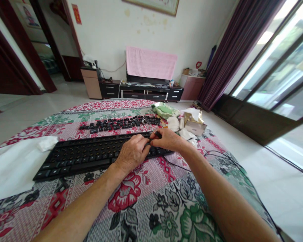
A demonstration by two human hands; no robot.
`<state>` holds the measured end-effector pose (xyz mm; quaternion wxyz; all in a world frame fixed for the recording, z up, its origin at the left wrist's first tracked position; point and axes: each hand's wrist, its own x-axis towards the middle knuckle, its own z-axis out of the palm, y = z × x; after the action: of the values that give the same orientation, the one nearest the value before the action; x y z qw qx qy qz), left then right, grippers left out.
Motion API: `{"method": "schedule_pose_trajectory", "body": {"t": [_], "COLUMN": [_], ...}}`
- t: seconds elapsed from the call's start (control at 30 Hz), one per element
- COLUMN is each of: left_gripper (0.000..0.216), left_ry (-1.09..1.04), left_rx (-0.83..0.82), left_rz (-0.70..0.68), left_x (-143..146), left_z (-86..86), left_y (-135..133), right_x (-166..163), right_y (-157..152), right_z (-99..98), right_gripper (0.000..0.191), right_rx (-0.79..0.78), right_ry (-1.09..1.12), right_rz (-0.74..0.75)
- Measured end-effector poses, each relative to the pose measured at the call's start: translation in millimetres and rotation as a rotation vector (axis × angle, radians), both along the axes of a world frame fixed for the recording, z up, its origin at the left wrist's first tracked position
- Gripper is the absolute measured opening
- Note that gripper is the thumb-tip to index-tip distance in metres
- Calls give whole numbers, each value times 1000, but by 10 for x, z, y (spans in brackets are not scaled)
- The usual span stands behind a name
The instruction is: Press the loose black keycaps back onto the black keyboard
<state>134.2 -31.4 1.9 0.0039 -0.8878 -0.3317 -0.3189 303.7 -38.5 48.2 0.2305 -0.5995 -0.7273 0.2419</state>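
Observation:
A black keyboard point(75, 156) lies across the table on a floral cloth point(151, 205). My left hand point(133, 153) rests on its right part, fingers curled down onto the keys. My right hand point(168, 139) is beside it at the keyboard's right end, fingers pinched on a small dark thing I cannot make out, perhaps a keycap or tool. The fingertips of both hands meet over the same spot. Behind the keyboard lies a row of loose black keycaps point(120, 123).
White paper point(12, 164) and a crumpled tissue point(47, 144) lie left of the keyboard. Green and white bags point(164, 110), a small box point(195, 126) and tissues sit at the far right. A black cable point(217, 154) runs off the table's right side.

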Motion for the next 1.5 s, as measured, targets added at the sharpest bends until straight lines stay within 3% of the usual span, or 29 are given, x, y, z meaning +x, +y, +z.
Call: {"method": "schedule_pose_trajectory", "body": {"t": [0.27, 0.5, 1.5], "left_gripper": [24, 23, 22], "left_ry": [2, -2, -9], "left_rx": [-20, -18, -25], "left_rz": [39, 23, 1], "left_x": [-64, -63, -66], "left_z": [-20, -36, -58], "left_y": [56, 61, 69], "right_x": [309, 276, 388], "right_y": [19, 12, 35], "right_z": [11, -65, -55], "right_gripper": [23, 19, 18], "right_rx": [-109, -149, -191], "right_ry": [-178, -296, -190], "right_rz": [-44, -19, 73]}}
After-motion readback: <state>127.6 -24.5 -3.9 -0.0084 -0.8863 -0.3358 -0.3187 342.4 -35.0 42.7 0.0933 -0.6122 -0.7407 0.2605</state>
